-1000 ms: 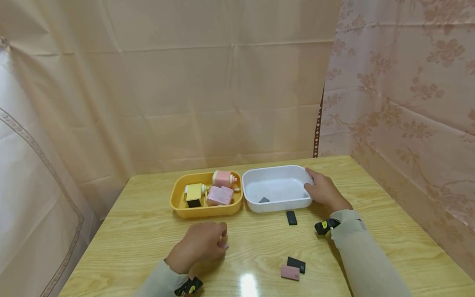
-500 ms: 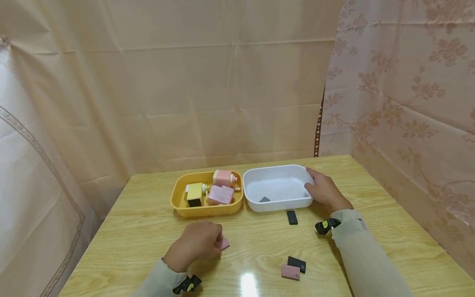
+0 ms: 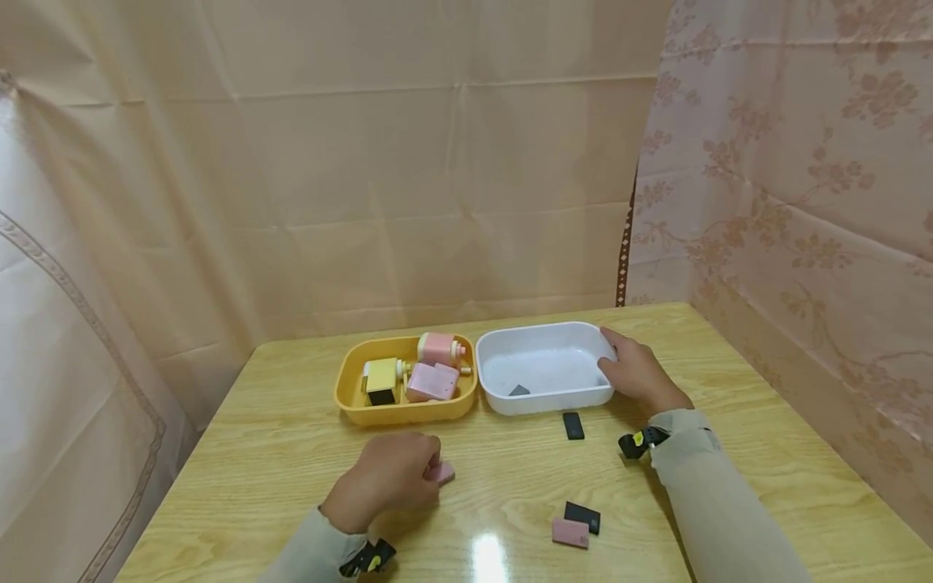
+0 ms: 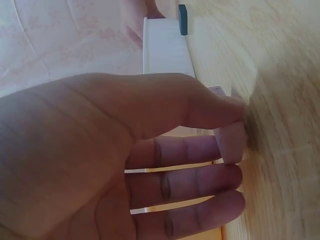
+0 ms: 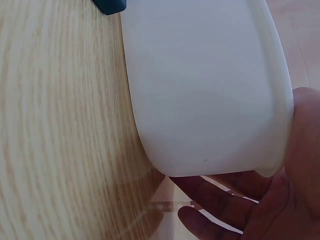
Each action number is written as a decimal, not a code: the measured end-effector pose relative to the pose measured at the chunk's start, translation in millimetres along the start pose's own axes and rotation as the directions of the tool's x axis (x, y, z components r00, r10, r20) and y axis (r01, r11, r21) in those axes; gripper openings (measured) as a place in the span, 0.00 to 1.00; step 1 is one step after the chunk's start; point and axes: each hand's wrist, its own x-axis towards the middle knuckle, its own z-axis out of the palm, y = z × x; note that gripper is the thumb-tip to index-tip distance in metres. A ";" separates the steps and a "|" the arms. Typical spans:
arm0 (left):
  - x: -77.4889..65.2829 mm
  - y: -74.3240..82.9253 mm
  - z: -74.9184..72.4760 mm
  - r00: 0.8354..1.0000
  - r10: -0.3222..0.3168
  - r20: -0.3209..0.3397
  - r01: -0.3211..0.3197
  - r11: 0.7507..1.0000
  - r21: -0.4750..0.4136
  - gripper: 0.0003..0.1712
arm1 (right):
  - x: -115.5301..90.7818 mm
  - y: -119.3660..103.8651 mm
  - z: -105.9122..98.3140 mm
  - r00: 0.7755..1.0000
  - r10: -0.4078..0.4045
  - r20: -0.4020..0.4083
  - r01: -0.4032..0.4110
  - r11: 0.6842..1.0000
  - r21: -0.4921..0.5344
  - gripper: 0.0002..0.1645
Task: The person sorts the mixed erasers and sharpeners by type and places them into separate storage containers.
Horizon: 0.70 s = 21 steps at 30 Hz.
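My left hand [image 3: 392, 478] is low over the table, left of centre, and pinches a small pink rectangular block [image 3: 444, 473] between thumb and fingers. In the left wrist view the thumb meets the index fingertip, hiding most of the block, and the other fingers curl loosely beside them. At the far right, my right hand [image 3: 641, 374] grips the right end of a white plastic tray [image 3: 543, 402], thumb over the rim. Its other fingers wrap the outer end in the right wrist view. A small grey piece [image 3: 519, 391] lies inside the tray.
A yellow tray [image 3: 408, 415] touches the white one, holding a yellow block-shaped toy [image 3: 382, 379] and pink ones [image 3: 433, 382]. A black block [image 3: 573, 426] lies before the white tray. Nearer, a pink block [image 3: 570, 533] lies against another black block [image 3: 585, 516].
The small pink block at my left fingertips has come into fuller view and shifted slightly away from me. My left hand moved slightly left. My right hand stays on the white tray.
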 end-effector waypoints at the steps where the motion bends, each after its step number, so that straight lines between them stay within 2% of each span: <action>1: 0.1 0.1 0.0 1.000 0.006 -0.009 -0.006 1.000 -0.001 0.13 | -0.1 -0.6 -0.3 1.000 0.001 0.001 -0.001 1.000 0.002 0.42; 12: 5.9 -1.5 -0.3 0.996 0.029 -0.083 -0.030 0.999 -0.019 0.12 | 3.3 -0.6 -1.3 1.000 -0.006 -0.007 0.006 1.000 0.003 0.42; 18: 10.2 -0.5 1.6 0.994 0.041 -0.105 -0.041 0.999 0.003 0.13 | 2.5 0.0 -0.2 1.000 0.005 -0.003 -0.005 1.000 -0.003 0.42; 21: 12.2 2.0 1.3 0.989 0.057 -0.136 -0.054 0.998 0.026 0.15 | 1.1 1.0 0.8 1.000 0.008 -0.006 -0.008 1.000 0.002 0.42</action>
